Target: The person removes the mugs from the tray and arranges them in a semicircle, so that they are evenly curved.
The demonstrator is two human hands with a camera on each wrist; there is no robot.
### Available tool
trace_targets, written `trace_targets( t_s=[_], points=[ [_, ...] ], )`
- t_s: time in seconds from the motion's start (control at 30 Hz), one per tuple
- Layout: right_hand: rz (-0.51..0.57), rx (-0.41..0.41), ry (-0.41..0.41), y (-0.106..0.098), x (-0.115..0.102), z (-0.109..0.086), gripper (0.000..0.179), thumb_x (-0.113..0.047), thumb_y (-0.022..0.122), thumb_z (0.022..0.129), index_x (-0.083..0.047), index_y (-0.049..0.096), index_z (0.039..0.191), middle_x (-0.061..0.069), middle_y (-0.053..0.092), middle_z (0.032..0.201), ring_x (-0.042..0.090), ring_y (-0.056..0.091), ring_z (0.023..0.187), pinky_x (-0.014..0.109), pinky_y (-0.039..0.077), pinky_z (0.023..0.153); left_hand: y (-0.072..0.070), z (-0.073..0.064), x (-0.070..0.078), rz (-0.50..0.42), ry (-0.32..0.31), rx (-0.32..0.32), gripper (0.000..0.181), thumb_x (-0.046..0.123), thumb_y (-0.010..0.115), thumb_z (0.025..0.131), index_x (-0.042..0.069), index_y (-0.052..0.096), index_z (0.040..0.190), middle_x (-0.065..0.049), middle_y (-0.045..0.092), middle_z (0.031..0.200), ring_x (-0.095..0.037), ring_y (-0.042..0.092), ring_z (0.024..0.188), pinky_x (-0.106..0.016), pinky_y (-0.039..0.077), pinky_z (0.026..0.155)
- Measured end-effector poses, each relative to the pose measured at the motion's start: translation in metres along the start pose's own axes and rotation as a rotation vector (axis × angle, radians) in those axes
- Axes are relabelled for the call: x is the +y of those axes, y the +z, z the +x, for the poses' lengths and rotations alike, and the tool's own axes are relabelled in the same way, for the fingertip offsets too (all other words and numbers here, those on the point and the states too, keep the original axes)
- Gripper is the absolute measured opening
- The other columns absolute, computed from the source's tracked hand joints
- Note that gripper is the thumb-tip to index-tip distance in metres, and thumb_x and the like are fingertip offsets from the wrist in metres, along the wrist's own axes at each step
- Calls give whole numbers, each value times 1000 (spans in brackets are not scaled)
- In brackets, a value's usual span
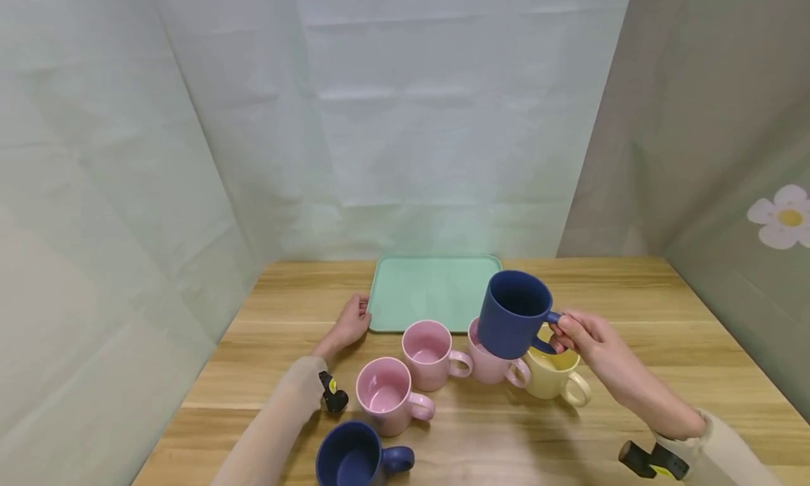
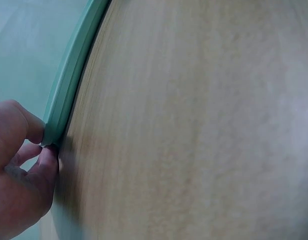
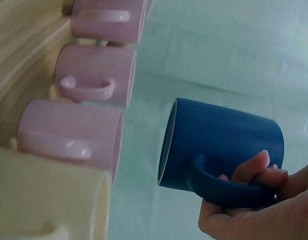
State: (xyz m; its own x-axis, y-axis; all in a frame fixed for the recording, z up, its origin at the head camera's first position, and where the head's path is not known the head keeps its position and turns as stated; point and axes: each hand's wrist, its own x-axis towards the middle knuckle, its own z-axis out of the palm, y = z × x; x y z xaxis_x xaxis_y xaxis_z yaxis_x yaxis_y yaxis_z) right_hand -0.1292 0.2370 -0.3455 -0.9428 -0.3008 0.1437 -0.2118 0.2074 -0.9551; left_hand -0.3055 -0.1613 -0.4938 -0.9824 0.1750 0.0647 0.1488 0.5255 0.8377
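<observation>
My right hand (image 1: 585,338) grips a dark blue mug (image 1: 514,310) by its handle. The mug is held up, overlapping a pink mug (image 1: 487,363) and a yellow mug (image 1: 549,373) in the head view. In the right wrist view, fingers curl through the blue mug's handle (image 3: 224,192). My left hand (image 1: 350,322) is at the left edge of a mint green tray (image 1: 436,292). Up close in the left wrist view, thumb and fingers pinch the tray's rim (image 2: 69,80). No mug stands on the tray's visible surface.
Two more pink mugs (image 1: 427,354) (image 1: 384,394) stand in a slanting row in front of the tray. Nearest to me is a second dark blue mug (image 1: 351,458), handle to the right, beside the left sleeve (image 1: 278,416). A wooden table (image 1: 664,317) carries everything, with pale curtains around it.
</observation>
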Motion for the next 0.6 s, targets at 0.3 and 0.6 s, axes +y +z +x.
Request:
trace_targets(
  t_s=[0.3,0.6],
  points=[
    [99,53,-57,-15,15,-17,27,-14,35,104,-6,52,85,-8,53,78,9,55,70,19,47,67,-1,1,-2,-21,24,16,38,-11,41,89,-20,37,126,-38,48,123,-48,51,118,-52,47,103],
    [217,77,-151,-30,31,-35,29,-2,31,103,-7,56,88,-8,58,82,8,57,73,17,49,70,-1,0,0,1,32,16,37,-12,42,89,-19,38,125,-38,49,123,-48,51,118,-52,47,102]
  ],
)
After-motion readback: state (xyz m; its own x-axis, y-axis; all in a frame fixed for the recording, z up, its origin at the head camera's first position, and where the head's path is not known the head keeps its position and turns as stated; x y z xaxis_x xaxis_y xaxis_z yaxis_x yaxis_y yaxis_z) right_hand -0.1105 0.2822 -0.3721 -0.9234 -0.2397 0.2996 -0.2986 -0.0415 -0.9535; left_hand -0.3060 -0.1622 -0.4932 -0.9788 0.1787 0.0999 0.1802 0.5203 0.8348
